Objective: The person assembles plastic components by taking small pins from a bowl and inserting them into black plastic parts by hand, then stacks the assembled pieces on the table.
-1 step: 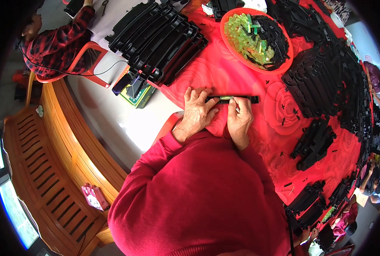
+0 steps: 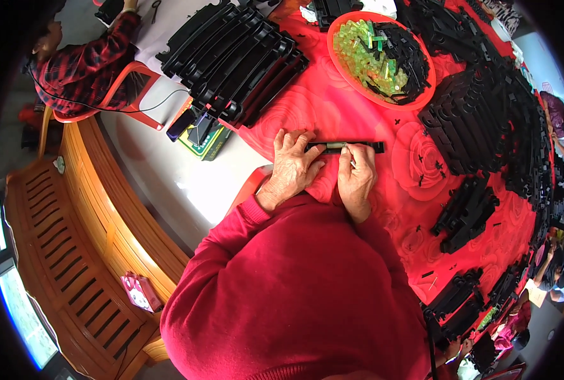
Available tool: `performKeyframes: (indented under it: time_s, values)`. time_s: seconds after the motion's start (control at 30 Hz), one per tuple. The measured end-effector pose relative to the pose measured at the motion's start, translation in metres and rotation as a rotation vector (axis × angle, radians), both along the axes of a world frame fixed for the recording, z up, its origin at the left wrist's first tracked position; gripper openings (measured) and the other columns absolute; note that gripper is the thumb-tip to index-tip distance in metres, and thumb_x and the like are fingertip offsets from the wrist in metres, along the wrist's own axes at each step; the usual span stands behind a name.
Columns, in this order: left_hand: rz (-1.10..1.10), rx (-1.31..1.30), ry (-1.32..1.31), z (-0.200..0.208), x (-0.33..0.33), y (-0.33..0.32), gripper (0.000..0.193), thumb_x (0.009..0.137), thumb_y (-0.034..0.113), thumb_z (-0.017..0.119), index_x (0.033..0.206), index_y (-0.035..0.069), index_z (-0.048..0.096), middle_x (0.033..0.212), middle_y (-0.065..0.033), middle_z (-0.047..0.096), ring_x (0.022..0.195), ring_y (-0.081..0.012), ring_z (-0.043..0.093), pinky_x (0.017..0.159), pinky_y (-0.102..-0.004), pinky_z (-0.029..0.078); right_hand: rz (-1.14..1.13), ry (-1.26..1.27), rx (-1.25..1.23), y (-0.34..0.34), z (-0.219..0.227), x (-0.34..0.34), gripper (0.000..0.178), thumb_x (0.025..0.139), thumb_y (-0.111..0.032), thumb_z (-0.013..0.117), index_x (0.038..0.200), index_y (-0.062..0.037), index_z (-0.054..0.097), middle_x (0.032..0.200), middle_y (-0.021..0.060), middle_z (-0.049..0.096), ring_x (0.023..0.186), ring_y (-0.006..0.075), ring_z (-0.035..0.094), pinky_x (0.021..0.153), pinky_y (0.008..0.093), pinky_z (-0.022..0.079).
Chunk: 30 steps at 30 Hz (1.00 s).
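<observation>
A narrow black plastic bar [image 2: 375,147] lies crosswise on the red tablecloth in front of me. A small pale green piece [image 2: 334,145] sits along its middle. My left hand [image 2: 292,161] holds the bar's left part, its thumb and forefinger against it and the other fingers bent over the cloth. My right hand [image 2: 356,172] is closed in a pinch, fingertips at the right end of the green piece and touching the bar. The fingers hide part of the bar. Beyond, a red oval basin [image 2: 331,63] holds yellow-green translucent pieces [image 2: 361,50] and black strips [image 2: 408,57].
Black plastic parts [image 2: 231,60] are stacked at the far left; another stack [image 2: 462,120] stands right. More black parts [image 2: 465,212] lie nearer. A green box [image 2: 209,144] sits by the left stack. A wooden bench [image 2: 73,253] and a seated person [image 2: 85,73] are left.
</observation>
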<state>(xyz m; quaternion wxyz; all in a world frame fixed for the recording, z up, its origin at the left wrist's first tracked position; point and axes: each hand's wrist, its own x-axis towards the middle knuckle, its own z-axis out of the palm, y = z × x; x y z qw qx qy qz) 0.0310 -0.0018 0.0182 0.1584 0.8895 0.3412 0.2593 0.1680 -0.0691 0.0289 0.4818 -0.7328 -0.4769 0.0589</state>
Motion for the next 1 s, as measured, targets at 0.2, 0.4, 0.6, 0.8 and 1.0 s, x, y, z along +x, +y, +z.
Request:
performKeyframes:
  time_s: [0.2,0.4,0.6,0.8,1.0]
  values:
    - [-0.048,0.105,-0.006,0.001,-0.001,0.002,0.035,0.069,0.024,0.070,0.103,0.017,0.066,0.111,-0.0097,0.054,0.108,-0.0292,0.047,0.098,-0.0545,0.030,0.010,-0.131,-0.127,-0.006,0.004,0.003,0.012,0.084,-0.012,0.060,0.094,-0.0045,0.063,0.095,0.0121,0.057,0.076,0.0279,0.060,0.063,0.0374,0.049]
    - [-0.146,0.078,0.081,0.012,-0.002,0.015,0.032,0.072,0.024,0.069,0.103,0.017,0.067,0.104,-0.0096,0.057,0.100,-0.0287,0.051,0.092,-0.0458,0.039,0.119,-0.308,-0.194,-0.007,0.003,0.014,0.017,0.085,-0.018,0.059,0.097,-0.0063,0.061,0.097,0.0132,0.055,0.067,0.0296,0.061,0.052,0.0401,0.049]
    - [-0.152,0.111,0.112,0.013,0.003,0.016,0.029,0.072,0.022,0.067,0.100,0.016,0.068,0.097,-0.0091,0.060,0.095,-0.0289,0.054,0.083,-0.0419,0.044,0.174,-0.228,-0.114,-0.009,-0.002,0.016,0.019,0.085,-0.014,0.059,0.102,-0.0053,0.061,0.097,0.0138,0.056,0.068,0.0305,0.062,0.052,0.0383,0.049]
    - [-0.192,0.138,0.122,0.014,0.003,0.019,0.026,0.073,0.020,0.064,0.098,0.013,0.068,0.095,-0.0096,0.059,0.093,-0.0294,0.054,0.080,-0.0413,0.045,0.237,-0.316,-0.248,-0.009,0.005,0.017,0.021,0.084,-0.014,0.060,0.103,-0.0054,0.061,0.101,0.0138,0.056,0.064,0.0302,0.062,0.053,0.0394,0.049]
    - [-0.304,0.159,0.214,0.017,0.005,0.027,0.025,0.073,0.019,0.061,0.096,0.012,0.065,0.094,-0.0096,0.058,0.093,-0.0279,0.054,0.078,-0.0400,0.046,0.282,-0.344,-0.356,-0.008,0.010,0.018,0.023,0.086,-0.020,0.056,0.104,-0.0052,0.060,0.101,0.0145,0.056,0.064,0.0330,0.062,0.055,0.0428,0.049]
